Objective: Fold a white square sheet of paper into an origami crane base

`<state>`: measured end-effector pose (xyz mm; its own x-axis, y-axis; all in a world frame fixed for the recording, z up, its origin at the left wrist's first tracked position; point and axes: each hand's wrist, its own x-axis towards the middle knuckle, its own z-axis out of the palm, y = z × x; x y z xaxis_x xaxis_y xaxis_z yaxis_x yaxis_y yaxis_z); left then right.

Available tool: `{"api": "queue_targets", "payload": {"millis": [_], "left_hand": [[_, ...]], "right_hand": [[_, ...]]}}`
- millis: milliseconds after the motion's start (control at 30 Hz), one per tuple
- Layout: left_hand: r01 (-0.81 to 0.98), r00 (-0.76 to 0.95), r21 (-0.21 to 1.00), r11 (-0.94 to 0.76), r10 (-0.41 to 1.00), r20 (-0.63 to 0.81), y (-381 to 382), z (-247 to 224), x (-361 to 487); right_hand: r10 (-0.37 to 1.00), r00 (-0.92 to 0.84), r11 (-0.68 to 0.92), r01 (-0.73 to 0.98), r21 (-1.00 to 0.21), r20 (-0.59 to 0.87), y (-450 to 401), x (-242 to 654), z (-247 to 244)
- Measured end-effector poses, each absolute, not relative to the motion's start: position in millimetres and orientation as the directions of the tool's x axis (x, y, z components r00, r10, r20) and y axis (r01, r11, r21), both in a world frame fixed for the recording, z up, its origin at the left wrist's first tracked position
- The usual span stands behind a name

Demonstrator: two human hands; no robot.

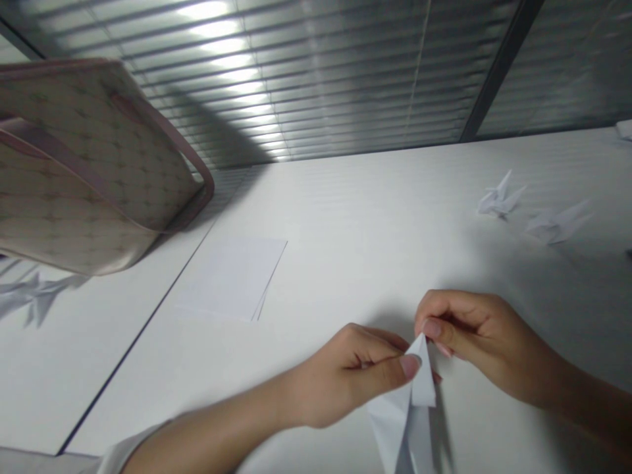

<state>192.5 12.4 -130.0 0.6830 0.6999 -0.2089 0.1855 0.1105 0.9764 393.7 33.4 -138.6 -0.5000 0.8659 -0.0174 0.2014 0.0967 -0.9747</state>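
A partly folded piece of white paper (422, 388) is held between my hands at the lower right of the middle, its pointed tip upward. My left hand (353, 375) grips it from the left, thumb pressed flat on the front just below the tip and fingers behind. At the tip itself, my right hand (469, 336) pinches the paper between thumb and forefinger. The paper's lower end runs out of the bottom of the view.
Two folded paper cranes (501, 197) sit at the back right of the white table (345, 217). Square paper sheets (232, 276) lie left of my hands. A patterned handbag (83, 178) stands at the left, beside a folded paper star shape (37, 293). Blinds (320, 79) line the back.
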Motion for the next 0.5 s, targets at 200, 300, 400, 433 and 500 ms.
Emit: {"api": "queue_targets", "payload": {"millis": [200, 300, 400, 433, 500], "left_hand": [[0.189, 0.68, 0.978, 0.088, 0.706, -0.195, 12.4, -131.1, 192.5], [0.188, 0.676, 0.978, 0.085, 0.711, -0.192, 13.0, -132.7, 192.3], [0.183, 0.672, 0.979, 0.09, 0.715, -0.191, 13.4, -133.2, 192.3], [0.181, 0.669, 0.979, 0.098, 0.718, -0.195, 13.5, -133.0, 192.5], [0.18, 0.66, 0.975, 0.128, 0.719, -0.216, 13.7, -132.3, 193.1]], "right_hand": [[0.862, -0.498, -0.009, 0.168, -0.986, -0.093, 34.2, 395.5, -141.9], [0.828, -0.543, -0.088, 0.121, -0.989, -0.14, 31.5, 392.8, -138.8], [0.816, -0.546, -0.127, 0.148, -0.981, -0.189, 29.4, 388.9, -133.5], [0.821, -0.538, -0.124, 0.156, -0.98, -0.189, 29.6, 388.5, -132.2], [0.837, -0.52, -0.097, 0.166, -0.981, -0.17, 31.6, 389.6, -131.5]]}}
